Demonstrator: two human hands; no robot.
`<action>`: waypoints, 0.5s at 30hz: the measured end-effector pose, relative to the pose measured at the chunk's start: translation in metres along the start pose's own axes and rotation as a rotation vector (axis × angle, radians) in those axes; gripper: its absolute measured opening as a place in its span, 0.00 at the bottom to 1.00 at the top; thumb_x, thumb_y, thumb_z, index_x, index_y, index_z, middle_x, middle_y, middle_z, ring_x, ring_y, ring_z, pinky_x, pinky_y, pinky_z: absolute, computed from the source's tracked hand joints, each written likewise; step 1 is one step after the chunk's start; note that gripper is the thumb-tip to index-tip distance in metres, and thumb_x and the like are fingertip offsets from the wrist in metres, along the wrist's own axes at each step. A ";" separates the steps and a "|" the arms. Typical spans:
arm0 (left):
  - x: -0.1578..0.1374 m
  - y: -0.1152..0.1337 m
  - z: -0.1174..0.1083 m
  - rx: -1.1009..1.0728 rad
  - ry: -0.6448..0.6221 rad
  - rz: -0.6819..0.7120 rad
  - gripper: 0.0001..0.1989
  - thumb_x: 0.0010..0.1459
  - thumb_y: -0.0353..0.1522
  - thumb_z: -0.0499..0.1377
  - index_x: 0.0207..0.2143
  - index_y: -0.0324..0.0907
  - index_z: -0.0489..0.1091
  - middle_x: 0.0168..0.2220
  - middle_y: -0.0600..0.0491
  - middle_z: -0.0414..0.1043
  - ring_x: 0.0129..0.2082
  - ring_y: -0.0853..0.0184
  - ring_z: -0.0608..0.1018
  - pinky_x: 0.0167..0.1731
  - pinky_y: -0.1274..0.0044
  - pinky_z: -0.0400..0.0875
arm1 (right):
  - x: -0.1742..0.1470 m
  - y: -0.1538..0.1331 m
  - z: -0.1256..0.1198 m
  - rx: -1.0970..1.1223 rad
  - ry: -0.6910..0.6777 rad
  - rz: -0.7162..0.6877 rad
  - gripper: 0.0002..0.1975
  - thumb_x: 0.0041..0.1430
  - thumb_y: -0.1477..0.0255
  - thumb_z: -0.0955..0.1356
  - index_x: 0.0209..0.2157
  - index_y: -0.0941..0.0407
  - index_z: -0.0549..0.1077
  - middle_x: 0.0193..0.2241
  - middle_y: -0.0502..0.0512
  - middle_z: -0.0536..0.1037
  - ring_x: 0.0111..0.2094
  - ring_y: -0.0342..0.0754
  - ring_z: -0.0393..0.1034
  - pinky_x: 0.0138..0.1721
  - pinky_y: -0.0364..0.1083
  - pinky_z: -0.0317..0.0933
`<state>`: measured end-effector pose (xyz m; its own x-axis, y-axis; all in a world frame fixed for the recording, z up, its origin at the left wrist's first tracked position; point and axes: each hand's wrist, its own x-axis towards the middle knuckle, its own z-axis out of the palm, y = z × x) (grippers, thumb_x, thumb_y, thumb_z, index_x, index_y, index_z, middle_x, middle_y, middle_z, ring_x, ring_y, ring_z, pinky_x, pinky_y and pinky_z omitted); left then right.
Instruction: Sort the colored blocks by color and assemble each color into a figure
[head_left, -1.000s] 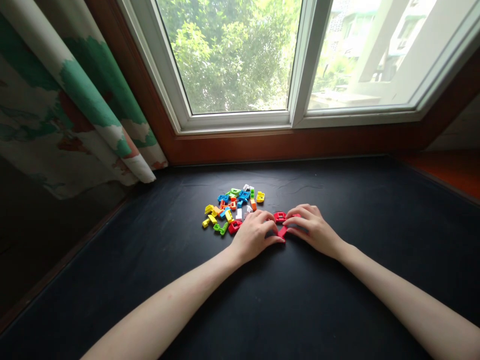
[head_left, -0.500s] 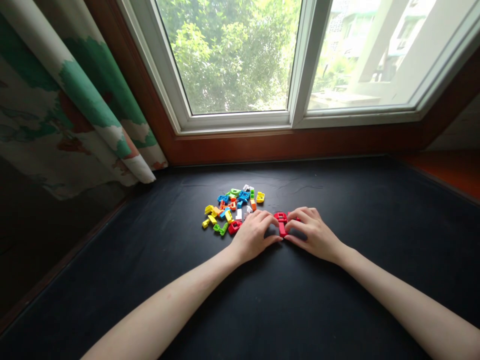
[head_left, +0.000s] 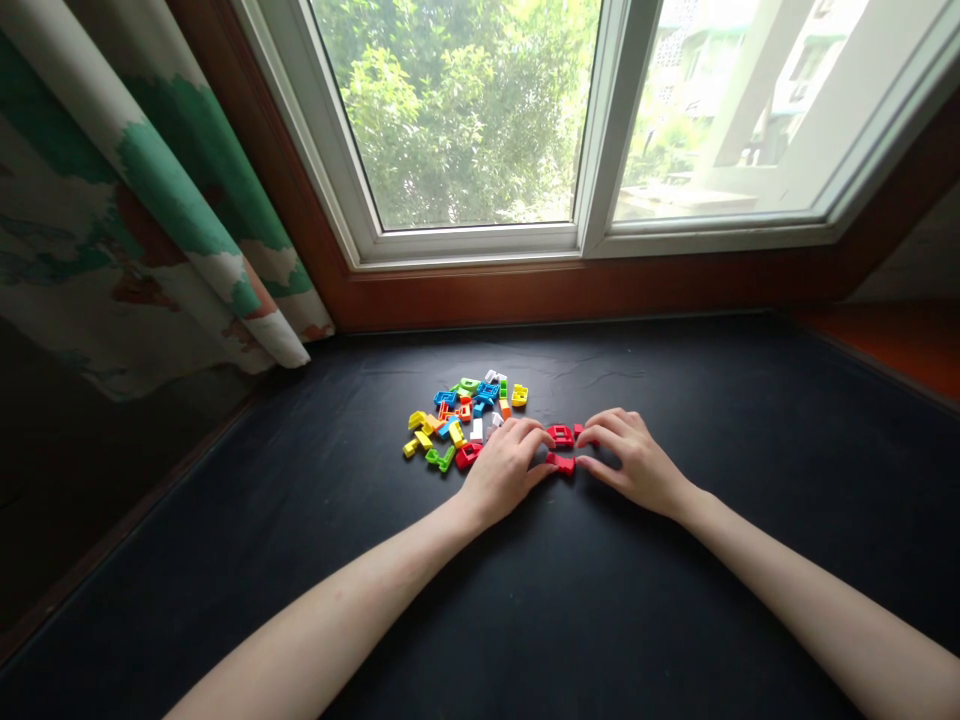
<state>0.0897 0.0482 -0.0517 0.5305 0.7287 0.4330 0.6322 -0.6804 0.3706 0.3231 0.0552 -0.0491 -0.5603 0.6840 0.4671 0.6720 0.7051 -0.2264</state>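
Observation:
Small red plastic pieces lie between my two hands. My left hand point(head_left: 510, 460) curls its thumb and fingers around the left end of a notched red piece point(head_left: 562, 464). Just beyond that piece is a red block with a square opening point(head_left: 560, 435). My right hand point(head_left: 630, 460) is to the right, thumb and fingers apart, its thumb tip close to the notched piece. Another red piece point(head_left: 578, 430) shows partly by the right fingertips; the fingers cover the rest of it.
A loose heap of yellow, green, blue, orange and white pieces point(head_left: 457, 410) lies left of my left hand, with a red piece point(head_left: 469, 456) at its near edge. The dark tabletop point(head_left: 525, 610) meets a window frame point(head_left: 465, 255) at the back. A patterned curtain point(head_left: 202, 220) hangs at left.
The notched red piece has turned from pointing toward me to lying crosswise. My right thumb and fingers have spread apart and drawn slightly right, off the piece.

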 end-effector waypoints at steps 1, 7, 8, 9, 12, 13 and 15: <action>0.000 0.000 0.001 0.000 0.001 -0.011 0.10 0.60 0.33 0.62 0.43 0.43 0.67 0.47 0.48 0.71 0.48 0.59 0.73 0.48 0.65 0.71 | 0.000 -0.002 0.000 0.005 -0.020 -0.016 0.08 0.62 0.64 0.67 0.41 0.51 0.73 0.42 0.57 0.76 0.46 0.54 0.66 0.47 0.53 0.58; 0.001 -0.003 0.005 -0.035 -0.026 -0.009 0.25 0.59 0.32 0.62 0.57 0.42 0.58 0.59 0.41 0.65 0.59 0.56 0.69 0.57 0.62 0.66 | 0.002 -0.007 -0.003 -0.002 -0.070 -0.064 0.06 0.63 0.66 0.66 0.39 0.51 0.73 0.42 0.56 0.76 0.45 0.53 0.66 0.46 0.53 0.57; 0.002 -0.003 0.005 -0.038 -0.046 -0.008 0.27 0.60 0.32 0.62 0.58 0.42 0.57 0.59 0.41 0.65 0.59 0.56 0.69 0.57 0.62 0.66 | 0.002 -0.006 -0.004 -0.006 -0.063 -0.057 0.06 0.63 0.67 0.66 0.40 0.51 0.73 0.42 0.56 0.76 0.45 0.53 0.66 0.45 0.53 0.57; 0.003 -0.003 0.005 -0.039 -0.065 -0.011 0.27 0.60 0.32 0.62 0.59 0.43 0.56 0.58 0.42 0.66 0.58 0.56 0.70 0.56 0.62 0.67 | 0.002 -0.004 -0.004 -0.010 -0.056 -0.050 0.06 0.63 0.68 0.66 0.40 0.51 0.73 0.42 0.56 0.76 0.44 0.53 0.67 0.45 0.53 0.57; 0.005 -0.003 0.004 -0.048 -0.099 -0.017 0.26 0.60 0.32 0.62 0.58 0.43 0.58 0.56 0.44 0.69 0.57 0.56 0.72 0.55 0.62 0.68 | 0.001 0.002 -0.003 -0.021 -0.031 -0.028 0.06 0.63 0.69 0.66 0.41 0.51 0.73 0.40 0.55 0.77 0.43 0.52 0.67 0.45 0.52 0.56; 0.006 -0.003 0.004 -0.055 -0.102 -0.017 0.26 0.59 0.33 0.63 0.58 0.43 0.59 0.56 0.44 0.70 0.56 0.56 0.72 0.55 0.62 0.68 | 0.001 0.004 -0.003 -0.023 -0.024 -0.021 0.06 0.63 0.69 0.66 0.41 0.52 0.73 0.40 0.55 0.77 0.43 0.52 0.67 0.45 0.52 0.56; 0.007 -0.003 0.004 -0.070 -0.104 -0.022 0.25 0.59 0.33 0.63 0.56 0.43 0.60 0.55 0.45 0.71 0.55 0.56 0.73 0.54 0.63 0.68 | 0.001 0.006 -0.001 -0.022 -0.016 -0.009 0.05 0.63 0.69 0.67 0.40 0.52 0.73 0.40 0.54 0.78 0.43 0.52 0.67 0.44 0.51 0.56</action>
<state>0.0936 0.0559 -0.0525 0.5752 0.7449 0.3380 0.6052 -0.6655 0.4368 0.3272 0.0593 -0.0488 -0.5738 0.6811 0.4547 0.6778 0.7066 -0.2032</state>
